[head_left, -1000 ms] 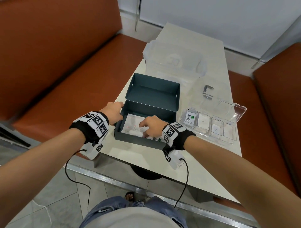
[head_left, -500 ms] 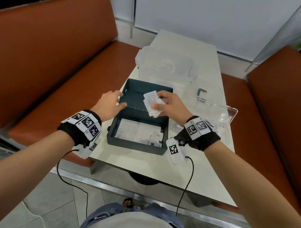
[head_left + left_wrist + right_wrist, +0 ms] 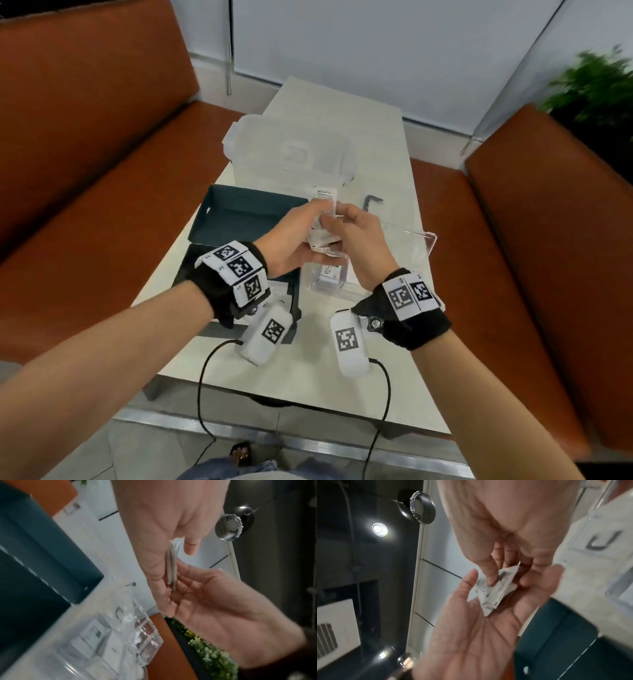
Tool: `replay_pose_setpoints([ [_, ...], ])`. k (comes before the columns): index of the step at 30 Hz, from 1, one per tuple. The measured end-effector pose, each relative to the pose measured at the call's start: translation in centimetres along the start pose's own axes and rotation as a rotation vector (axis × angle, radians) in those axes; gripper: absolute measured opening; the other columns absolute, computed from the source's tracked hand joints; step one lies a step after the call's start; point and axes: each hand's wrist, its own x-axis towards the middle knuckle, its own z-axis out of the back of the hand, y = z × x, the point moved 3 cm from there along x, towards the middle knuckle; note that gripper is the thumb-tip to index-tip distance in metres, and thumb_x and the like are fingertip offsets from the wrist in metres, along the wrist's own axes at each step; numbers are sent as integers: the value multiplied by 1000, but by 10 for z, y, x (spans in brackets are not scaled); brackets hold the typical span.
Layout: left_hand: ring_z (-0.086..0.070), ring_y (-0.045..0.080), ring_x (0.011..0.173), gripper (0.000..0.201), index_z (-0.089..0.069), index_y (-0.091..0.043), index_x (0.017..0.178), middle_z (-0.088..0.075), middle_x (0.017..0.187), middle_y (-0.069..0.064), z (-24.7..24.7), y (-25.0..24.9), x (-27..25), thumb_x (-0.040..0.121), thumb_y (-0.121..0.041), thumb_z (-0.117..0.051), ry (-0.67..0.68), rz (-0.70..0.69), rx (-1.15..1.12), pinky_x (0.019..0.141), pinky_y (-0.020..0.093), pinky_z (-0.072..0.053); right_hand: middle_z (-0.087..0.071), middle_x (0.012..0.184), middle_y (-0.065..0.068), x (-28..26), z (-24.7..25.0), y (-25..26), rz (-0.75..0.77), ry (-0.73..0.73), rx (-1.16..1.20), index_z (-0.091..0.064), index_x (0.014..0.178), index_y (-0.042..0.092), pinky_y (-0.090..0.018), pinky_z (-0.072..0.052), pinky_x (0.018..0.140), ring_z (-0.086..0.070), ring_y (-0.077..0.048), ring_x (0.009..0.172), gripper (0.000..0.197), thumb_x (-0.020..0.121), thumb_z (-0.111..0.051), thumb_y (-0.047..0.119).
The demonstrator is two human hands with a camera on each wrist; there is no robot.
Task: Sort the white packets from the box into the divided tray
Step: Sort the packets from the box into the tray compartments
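1. Inspecting the head view, both hands are found raised together above the table (image 3: 239, 363), between the dark box (image 3: 246, 214) and the divided tray (image 3: 423, 241).
2. A small bundle of white packets (image 3: 320, 228) is held between the two hands, clear of box and tray alike.
3. The left hand (image 3: 291, 245) is seen palm-up beneath the packets, fingers curled round their lower edge.
4. The right hand (image 3: 359, 240) is seen pinching the packets from the other side, thumb against fingers; in the right wrist view its thumb (image 3: 488, 569) is pressed onto the crumpled top packet (image 3: 494, 592).
5. In the left wrist view the packets (image 3: 171, 563) are presented edge-on, clamped between both palms.
6. More white packets (image 3: 329, 274) are noted lying in the tray's near compartments.
7. A clear lidded container (image 3: 291, 150) is recorded behind the box.
8. Focus is soft; packet print cannot be read.
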Motion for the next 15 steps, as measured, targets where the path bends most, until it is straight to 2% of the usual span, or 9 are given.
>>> replay_pose_setpoints([
  [1,-67,28,96,31,-57,-8,124,-64,118,19,-7,2,4,102,-25,-45,24,4,-58,79,49,-58,-68,85,-6,1,9,-1,25,-43,-80,-67,100,12,-31,-56,67,-68,-22,81,10,91,-62,11],
  [4,-68,29,104,32,-54,-5,131,-66,122,15,-23,5,17,102,-7,-40,70,3,-110,75,41,-59,-59,87,0,7,40,0,89,-118,-340,-67,106,18,-35,-55,76,-64,-22,90,21,85,-69,17],
  [6,-69,29,100,33,-55,-7,130,-68,117,13,-29,6,26,100,0,-43,75,-10,-58,74,37,-60,-56,85,0,10,59,3,78,-85,-344,-67,104,22,-24,-53,66,-64,-11,78,23,84,-67,10],
  [7,-70,30,98,32,-56,-8,129,-69,115,13,-31,7,30,99,0,-47,77,-9,-27,73,35,-60,-57,84,-3,11,67,4,62,-61,-313,-67,104,22,-18,-49,57,-62,-6,67,26,85,-63,5],
  [9,-71,30,96,31,-59,-8,126,-71,110,15,-34,9,35,95,-3,-57,83,-6,55,69,31,-60,-61,84,-7,13,81,5,27,-55,-266,-65,107,20,-18,-42,50,-54,-4,54,26,87,-59,5],
  [12,-73,24,90,29,-64,-11,117,-75,100,7,-35,14,43,89,-11,-69,73,-46,283,63,25,-58,-60,70,0,15,94,2,27,-62,-233,-66,104,14,-22,-39,51,-46,-6,51,17,87,-66,10],
  [15,-74,16,78,26,-67,-12,105,-76,87,3,-29,21,51,83,-21,-76,-25,-88,400,58,20,-56,-52,60,2,15,102,-5,36,-110,-127,-69,97,6,-23,-38,50,-42,-9,49,15,82,-71,6],
])
